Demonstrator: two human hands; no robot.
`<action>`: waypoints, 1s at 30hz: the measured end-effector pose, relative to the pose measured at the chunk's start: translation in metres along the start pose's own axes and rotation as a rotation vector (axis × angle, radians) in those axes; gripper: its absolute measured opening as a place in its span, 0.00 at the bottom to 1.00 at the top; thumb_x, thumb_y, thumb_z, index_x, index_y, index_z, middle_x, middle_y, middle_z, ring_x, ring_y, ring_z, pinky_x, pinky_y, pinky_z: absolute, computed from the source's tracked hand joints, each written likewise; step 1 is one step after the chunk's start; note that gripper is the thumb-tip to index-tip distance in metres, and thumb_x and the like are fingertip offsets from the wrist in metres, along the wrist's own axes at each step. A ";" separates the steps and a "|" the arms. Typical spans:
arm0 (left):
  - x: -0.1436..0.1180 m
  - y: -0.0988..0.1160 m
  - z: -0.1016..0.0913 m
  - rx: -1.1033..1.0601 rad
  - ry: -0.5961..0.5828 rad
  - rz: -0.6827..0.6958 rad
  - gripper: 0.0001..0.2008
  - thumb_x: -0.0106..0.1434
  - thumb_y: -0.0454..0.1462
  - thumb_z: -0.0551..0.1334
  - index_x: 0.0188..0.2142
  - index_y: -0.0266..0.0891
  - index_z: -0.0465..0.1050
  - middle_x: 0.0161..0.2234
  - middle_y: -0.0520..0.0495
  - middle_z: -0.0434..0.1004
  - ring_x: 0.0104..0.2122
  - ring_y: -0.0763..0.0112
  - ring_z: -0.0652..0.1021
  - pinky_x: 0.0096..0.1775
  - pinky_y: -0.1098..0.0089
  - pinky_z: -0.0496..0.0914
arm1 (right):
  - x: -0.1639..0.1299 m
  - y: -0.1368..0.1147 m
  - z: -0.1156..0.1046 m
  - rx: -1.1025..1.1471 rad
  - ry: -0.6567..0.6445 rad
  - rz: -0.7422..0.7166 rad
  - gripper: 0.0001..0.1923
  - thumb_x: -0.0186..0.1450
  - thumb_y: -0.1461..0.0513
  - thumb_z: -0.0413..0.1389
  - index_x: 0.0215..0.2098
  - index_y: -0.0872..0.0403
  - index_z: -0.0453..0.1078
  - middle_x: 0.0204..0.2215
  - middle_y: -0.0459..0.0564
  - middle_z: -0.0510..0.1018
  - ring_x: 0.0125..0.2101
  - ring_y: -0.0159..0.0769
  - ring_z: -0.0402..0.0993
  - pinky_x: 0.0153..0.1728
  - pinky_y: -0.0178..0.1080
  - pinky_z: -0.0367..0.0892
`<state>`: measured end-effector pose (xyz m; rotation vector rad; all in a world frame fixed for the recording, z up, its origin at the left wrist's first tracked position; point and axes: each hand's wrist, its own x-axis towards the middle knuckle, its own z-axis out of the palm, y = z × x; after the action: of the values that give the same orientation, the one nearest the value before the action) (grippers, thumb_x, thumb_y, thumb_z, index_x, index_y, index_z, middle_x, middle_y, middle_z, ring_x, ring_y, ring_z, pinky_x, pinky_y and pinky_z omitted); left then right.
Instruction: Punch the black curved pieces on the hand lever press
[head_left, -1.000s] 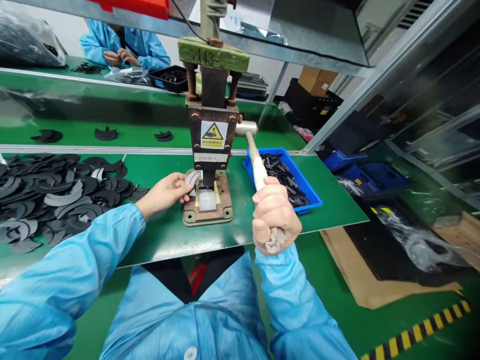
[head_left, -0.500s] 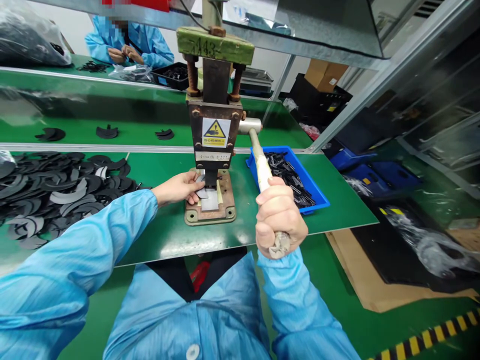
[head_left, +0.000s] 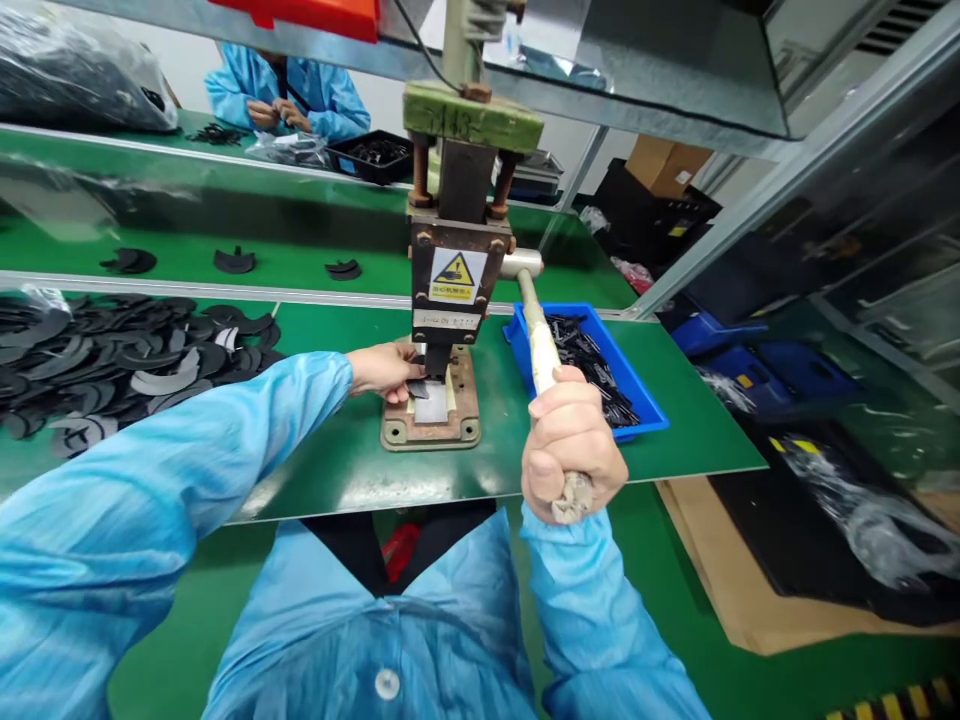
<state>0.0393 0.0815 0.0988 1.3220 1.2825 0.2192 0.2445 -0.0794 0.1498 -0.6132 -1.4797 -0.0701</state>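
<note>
Fingers of the right hand clamp the press lever; left hand pinches a black piece.

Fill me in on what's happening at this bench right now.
A person in a blue coat works a small hand press on the green bench. The right hand grips the press lever, while the left hand holds a dark flat piece on the press base, under the ram. A heap of dark curved pieces lies to the left, and a blue tray of dark parts sits to the right. Another person works at the far bench.
</note>
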 end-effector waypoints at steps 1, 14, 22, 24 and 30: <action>-0.002 0.000 0.002 -0.005 0.007 0.015 0.13 0.67 0.42 0.72 0.43 0.41 0.73 0.18 0.54 0.72 0.16 0.72 0.75 0.20 0.76 0.68 | 0.001 0.000 0.000 0.006 0.005 0.003 0.15 0.68 0.57 0.60 0.24 0.48 0.64 0.22 0.39 0.71 0.33 0.36 0.76 0.57 0.62 0.73; -0.080 -0.085 -0.128 0.701 0.325 0.544 0.22 0.63 0.49 0.68 0.52 0.44 0.82 0.51 0.41 0.84 0.51 0.53 0.79 0.56 0.59 0.71 | 0.006 0.002 0.006 0.040 0.053 -0.017 0.17 0.64 0.59 0.63 0.23 0.50 0.63 0.20 0.38 0.71 0.31 0.36 0.74 0.54 0.60 0.72; -0.063 -0.120 -0.110 1.234 0.282 0.649 0.18 0.69 0.40 0.61 0.55 0.44 0.82 0.48 0.37 0.83 0.50 0.51 0.78 0.51 0.57 0.67 | 0.008 0.002 0.003 0.034 0.020 -0.050 0.14 0.63 0.61 0.63 0.23 0.50 0.64 0.20 0.40 0.72 0.31 0.37 0.74 0.54 0.61 0.71; -0.057 -0.115 -0.099 1.270 0.294 0.684 0.17 0.71 0.39 0.58 0.52 0.41 0.82 0.44 0.36 0.82 0.46 0.52 0.79 0.49 0.58 0.68 | 0.008 0.003 0.003 0.022 0.022 -0.050 0.15 0.63 0.60 0.63 0.23 0.50 0.64 0.20 0.40 0.71 0.30 0.37 0.74 0.53 0.61 0.72; -0.046 -0.095 -0.079 1.298 0.291 0.659 0.13 0.72 0.35 0.55 0.46 0.39 0.80 0.40 0.37 0.78 0.35 0.58 0.79 0.40 0.61 0.70 | 0.007 0.004 0.005 0.008 0.057 -0.049 0.16 0.63 0.59 0.63 0.23 0.50 0.62 0.19 0.40 0.70 0.29 0.37 0.73 0.52 0.62 0.72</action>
<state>-0.0881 0.0617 0.0709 2.9099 1.1657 -0.0058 0.2425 -0.0719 0.1549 -0.5646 -1.4393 -0.1190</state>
